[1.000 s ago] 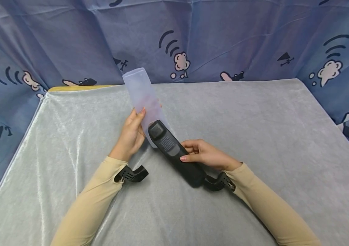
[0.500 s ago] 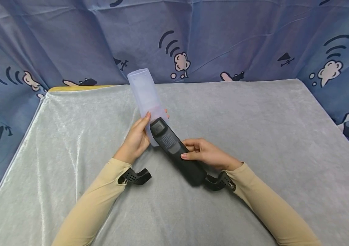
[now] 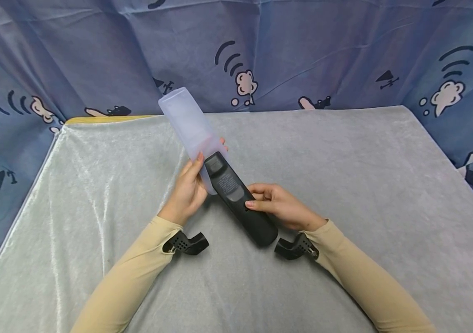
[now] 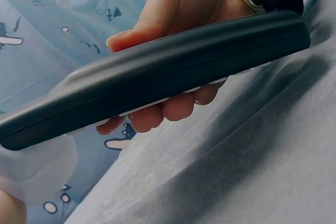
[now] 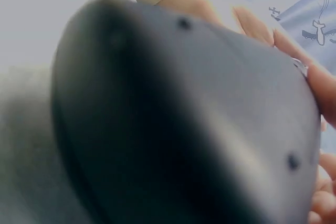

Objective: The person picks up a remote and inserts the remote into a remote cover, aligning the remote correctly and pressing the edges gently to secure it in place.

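A black remote control (image 3: 242,208) slants across the middle in the head view, its labelled back facing up. My right hand (image 3: 276,203) pinches it along its side, thumb on the back and fingertips underneath. White buttons edge out below the remote in the left wrist view, between it and the right fingers (image 4: 144,119). My left hand (image 3: 187,187) grips a translucent silicone sleeve (image 3: 184,118), thumb on the near side and fingertips round the far edge. The sleeve tilts up and left. The remote's upper end overlaps the sleeve's lower part. Close up, the remote (image 5: 173,108) fills the right wrist view.
A pale grey velvet cloth (image 3: 345,185) covers the table. Behind and at both sides hangs a blue patterned curtain (image 3: 311,46). A yellow strip (image 3: 111,119) shows along the back left edge. Black wrist camera mounts (image 3: 188,243) jut from both cuffs.
My left hand has shifted slightly right, and the sleeve's upper end has swung right, then left into a stronger tilt. The remote, in my right hand, has moved a little away from me.
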Demonstrator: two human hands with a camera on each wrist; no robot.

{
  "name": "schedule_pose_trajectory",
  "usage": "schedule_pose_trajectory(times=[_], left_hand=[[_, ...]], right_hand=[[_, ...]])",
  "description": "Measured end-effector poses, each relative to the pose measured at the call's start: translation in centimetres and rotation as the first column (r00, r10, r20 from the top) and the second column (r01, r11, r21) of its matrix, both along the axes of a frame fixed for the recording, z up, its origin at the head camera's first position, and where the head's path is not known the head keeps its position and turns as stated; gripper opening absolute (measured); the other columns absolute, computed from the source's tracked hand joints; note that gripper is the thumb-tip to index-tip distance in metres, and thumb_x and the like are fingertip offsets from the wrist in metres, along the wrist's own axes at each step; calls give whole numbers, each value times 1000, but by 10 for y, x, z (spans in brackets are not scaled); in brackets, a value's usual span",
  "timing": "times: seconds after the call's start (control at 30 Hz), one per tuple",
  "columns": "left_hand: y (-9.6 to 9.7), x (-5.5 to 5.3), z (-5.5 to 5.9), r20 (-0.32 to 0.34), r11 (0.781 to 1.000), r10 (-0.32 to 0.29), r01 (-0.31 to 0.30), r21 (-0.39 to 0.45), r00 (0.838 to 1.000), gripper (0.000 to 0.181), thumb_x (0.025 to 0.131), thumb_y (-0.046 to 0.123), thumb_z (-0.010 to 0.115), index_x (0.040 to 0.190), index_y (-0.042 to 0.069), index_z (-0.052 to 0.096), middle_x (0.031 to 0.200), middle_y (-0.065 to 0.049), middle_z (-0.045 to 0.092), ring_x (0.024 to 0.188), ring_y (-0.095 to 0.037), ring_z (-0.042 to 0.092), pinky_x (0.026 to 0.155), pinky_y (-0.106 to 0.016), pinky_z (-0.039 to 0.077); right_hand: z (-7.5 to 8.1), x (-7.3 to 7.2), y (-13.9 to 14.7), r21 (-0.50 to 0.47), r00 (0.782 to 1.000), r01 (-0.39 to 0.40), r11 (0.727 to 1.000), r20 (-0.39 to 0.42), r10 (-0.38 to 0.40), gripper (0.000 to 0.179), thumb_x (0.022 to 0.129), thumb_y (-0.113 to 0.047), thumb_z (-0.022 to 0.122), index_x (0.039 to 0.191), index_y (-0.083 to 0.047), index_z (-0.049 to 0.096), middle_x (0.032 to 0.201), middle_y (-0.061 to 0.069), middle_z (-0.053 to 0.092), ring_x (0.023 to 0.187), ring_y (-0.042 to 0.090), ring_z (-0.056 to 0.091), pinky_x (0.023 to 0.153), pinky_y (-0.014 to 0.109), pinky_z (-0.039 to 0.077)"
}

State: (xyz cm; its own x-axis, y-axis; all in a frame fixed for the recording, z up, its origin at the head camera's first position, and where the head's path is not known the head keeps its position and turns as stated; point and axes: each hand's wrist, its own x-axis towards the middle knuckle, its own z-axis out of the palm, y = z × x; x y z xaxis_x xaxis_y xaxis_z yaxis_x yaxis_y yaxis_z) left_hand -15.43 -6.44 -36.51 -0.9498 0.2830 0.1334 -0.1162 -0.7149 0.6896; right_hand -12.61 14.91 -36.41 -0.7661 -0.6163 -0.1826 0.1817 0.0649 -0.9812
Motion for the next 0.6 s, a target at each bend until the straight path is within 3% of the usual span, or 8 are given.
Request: schedule_pose_trajectory(times=[0.27, 0.47, 0.6], left_hand=[[3, 1, 0, -27, 1000, 1, -1, -3, 1000, 50, 103, 19, 30, 143, -10, 22, 149, -29, 20, 133, -24, 36, 111, -30, 25], [5, 4, 0, -3, 999, -19, 19, 26, 1000, 56, 101, 22, 37, 143, -11, 20, 149, -27, 22, 138, -29, 27, 112, -29, 22], [6, 5, 0, 11, 999, -22, 22, 32, 1000, 54, 102, 21, 34, 144, -10, 19, 150, -26, 23, 138, -29, 26, 112, -29, 21]], right_hand=[[0, 2, -2, -8, 1000, 22, 1000, 1, -22, 35, 90, -3, 58, 120, 14, 51, 102, 9, 69, 89, 13, 63, 80, 28, 51], [0, 2, -3, -11, 999, 37, 999, 17, -37, 36, 90, -3, 59, 121, 13, 51, 103, 9, 69, 89, 14, 64, 80, 29, 51], [-2, 2, -3, -14, 999, 35, 999, 18, -35, 35, 90, -3, 59, 121, 13, 52, 102, 8, 70, 88, 14, 64, 80, 29, 52]])
